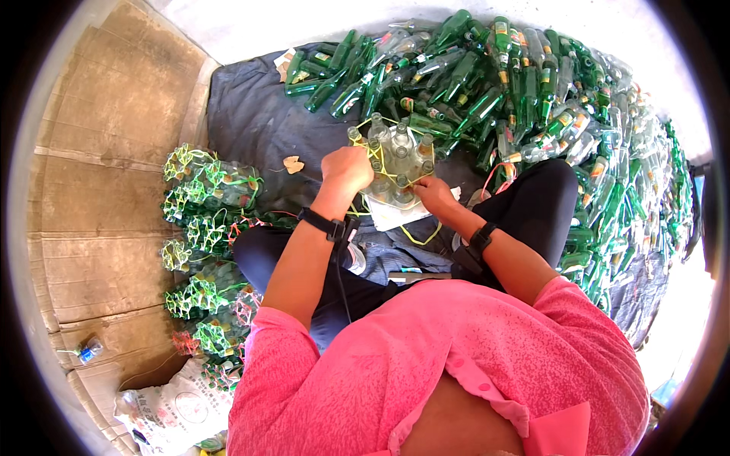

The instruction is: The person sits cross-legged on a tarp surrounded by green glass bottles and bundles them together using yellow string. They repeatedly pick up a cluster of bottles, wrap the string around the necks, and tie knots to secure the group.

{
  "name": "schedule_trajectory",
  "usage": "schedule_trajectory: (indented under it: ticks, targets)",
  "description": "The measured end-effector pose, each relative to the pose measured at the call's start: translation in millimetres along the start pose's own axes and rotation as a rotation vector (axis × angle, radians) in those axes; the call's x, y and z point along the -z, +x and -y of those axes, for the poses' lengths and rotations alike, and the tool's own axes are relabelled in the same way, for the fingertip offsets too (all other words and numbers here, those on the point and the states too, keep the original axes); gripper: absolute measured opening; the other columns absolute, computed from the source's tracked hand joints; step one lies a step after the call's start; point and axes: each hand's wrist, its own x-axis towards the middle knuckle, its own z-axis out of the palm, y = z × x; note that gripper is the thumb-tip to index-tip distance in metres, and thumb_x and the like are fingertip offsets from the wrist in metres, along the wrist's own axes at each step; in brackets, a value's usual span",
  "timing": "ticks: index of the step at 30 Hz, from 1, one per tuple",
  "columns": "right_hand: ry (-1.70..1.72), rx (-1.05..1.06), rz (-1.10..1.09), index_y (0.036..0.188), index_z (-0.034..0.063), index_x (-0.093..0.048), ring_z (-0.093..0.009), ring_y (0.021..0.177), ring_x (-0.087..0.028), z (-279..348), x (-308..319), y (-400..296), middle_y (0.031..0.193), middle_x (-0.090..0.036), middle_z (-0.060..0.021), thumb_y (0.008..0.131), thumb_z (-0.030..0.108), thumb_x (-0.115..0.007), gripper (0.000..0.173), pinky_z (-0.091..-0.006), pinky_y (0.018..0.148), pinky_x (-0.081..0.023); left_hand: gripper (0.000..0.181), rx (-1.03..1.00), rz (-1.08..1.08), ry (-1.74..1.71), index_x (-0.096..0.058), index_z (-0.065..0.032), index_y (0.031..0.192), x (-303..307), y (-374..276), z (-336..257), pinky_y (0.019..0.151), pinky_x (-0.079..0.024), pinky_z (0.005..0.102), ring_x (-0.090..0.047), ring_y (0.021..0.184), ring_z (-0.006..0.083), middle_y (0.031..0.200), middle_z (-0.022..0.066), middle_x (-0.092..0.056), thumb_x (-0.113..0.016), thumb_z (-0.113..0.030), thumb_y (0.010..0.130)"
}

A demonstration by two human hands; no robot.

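A cluster of clear glass bottles (400, 154) stands upright between my knees, on a white sheet (383, 215). Yellow plastic strapping (389, 172) runs around the cluster and crosses between the bottle necks. At the cluster's left side my left hand (347, 169) is closed in a fist on the strapping. My right hand (436, 195) pinches the strapping at the near right corner, close against the bottles. The fingertips of my left hand are hidden behind its knuckles. A loose yellow loop (421, 243) lies on the dark cloth on my side of the sheet.
Green and clear bottles lie in a large heap (473, 74) at the back and right. Strapped bottle bundles (208, 233) line my left side, by a cardboard sheet (108, 199). Dark cloth (251, 108) covers the floor. A white sack (177, 407) lies at lower left.
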Motion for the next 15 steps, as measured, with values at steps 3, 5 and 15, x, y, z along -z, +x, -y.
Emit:
schedule_trajectory:
  ticks: [3, 5, 15]
  targets:
    - [0.0, 0.019, -0.027, 0.102, 0.0084, -0.078, -0.025, 0.085, -0.068, 0, -1, -2, 0.091, -0.073, -0.0141, 0.091, 0.024, -0.06, 0.026, -0.0367, 0.078, -0.05, 0.024, -0.318, -0.053, -0.098, -0.072, -0.0062, 0.091, 18, -27, -21, 0.077, -0.055, 0.0442, -0.07, 0.088, 0.0354, 0.088, 0.0148, -0.073, -0.074, -0.027, 0.079]
    - [-0.05, -0.012, 0.001, 0.102, 0.0078, -0.078, -0.025, 0.087, -0.068, 20, 0, -12, 0.093, -0.074, -0.0145, 0.091, 0.024, -0.06, 0.026, -0.0361, 0.079, -0.05, 0.022, -0.444, -0.129, -0.192, -0.069, -0.0054, 0.09, 2, -27, -22, 0.078, -0.054, 0.0444, -0.068, 0.089, 0.0354, 0.087, 0.0136, -0.07, -0.075, -0.023, 0.079]
    - [-0.004, 0.004, 0.02, 0.102, 0.0014, -0.074, -0.025, 0.083, -0.066, 2, 6, -4, 0.091, -0.072, -0.0147, 0.089, 0.023, -0.063, 0.027, -0.038, 0.075, -0.048, 0.02, -0.674, -0.288, 0.023, -0.071, -0.0096, 0.086, -51, -4, -34, 0.092, -0.047, 0.0454, -0.069, 0.09, 0.0323, 0.086, 0.0116, -0.073, -0.071, -0.028, 0.078]
